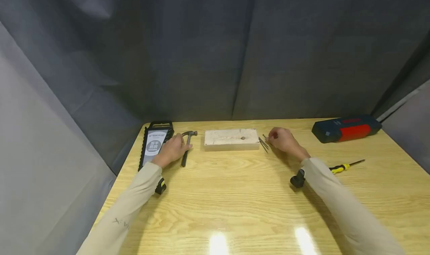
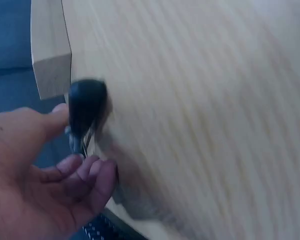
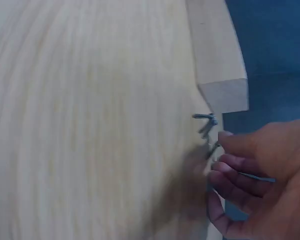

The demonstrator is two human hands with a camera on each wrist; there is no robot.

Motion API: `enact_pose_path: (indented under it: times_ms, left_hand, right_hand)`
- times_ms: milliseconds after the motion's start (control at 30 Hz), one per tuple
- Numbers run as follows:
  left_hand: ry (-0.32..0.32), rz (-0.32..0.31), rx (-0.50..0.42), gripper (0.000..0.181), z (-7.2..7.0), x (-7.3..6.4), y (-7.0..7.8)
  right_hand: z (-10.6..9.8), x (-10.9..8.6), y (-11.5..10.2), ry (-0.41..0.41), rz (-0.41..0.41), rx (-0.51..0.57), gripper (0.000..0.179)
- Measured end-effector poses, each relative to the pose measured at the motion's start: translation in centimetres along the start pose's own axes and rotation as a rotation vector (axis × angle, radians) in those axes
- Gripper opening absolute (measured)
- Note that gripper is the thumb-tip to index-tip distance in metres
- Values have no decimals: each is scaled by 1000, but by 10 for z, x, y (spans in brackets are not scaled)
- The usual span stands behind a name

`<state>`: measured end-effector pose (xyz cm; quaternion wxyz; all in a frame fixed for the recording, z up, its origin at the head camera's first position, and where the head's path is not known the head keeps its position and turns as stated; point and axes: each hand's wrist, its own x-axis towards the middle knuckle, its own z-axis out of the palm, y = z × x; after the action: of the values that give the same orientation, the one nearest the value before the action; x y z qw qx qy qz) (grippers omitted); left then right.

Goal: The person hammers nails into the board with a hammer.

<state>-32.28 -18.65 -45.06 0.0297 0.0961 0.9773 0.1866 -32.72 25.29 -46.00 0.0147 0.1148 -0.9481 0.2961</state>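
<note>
A claw hammer [image 1: 185, 158] with a dark handle is at the left of the table, its head toward the back. My left hand [image 1: 173, 149] holds its shaft, thumb on one side and curled fingers on the other; in the left wrist view the dark handle end [image 2: 87, 102] points at the camera. Right of the hammer lies a pale wooden block [image 1: 231, 147] with a dark round spot on top. Several nails [image 1: 264, 145] lie by its right end. Beside them my right hand [image 1: 283, 139] pinches a nail [image 3: 215, 148] between thumb and fingers.
A black case with a grey label [image 1: 154, 145] lies partly under my left hand. At the back right is a dark blue and red case [image 1: 347, 128]. A yellow and black screwdriver [image 1: 342, 167] sits near my right forearm. Dark curtain [image 1: 201, 61] hangs behind the table.
</note>
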Motion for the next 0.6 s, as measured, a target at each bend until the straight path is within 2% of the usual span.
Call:
enact_pose_path:
  times_ms: [100,200,300,367,467,600]
  left_hand:
    - [-33,-54,-30,42,4,-1,3]
    - [-92,-113,-46,41,5,-2,5]
    - [-142,-145,-49,49,2,-1,8]
    - [-155,-156,-54,44,0,-2,9]
    - [-153,-185,-176,27,-3,-4,10]
    - [-129,-232,-328,39,-2,-6,9]
  right_hand:
    - [7,0,-1,16,13,-3,20]
    - [11,-2,-4,33,39,-9,15]
    - [13,-3,-6,35,74,-42,15]
    - [13,-2,-7,15,93,-72,20]
    - [11,0,-9,-49,121,-102,36]
    - [6,-1,-11,-117,141,-99,49]
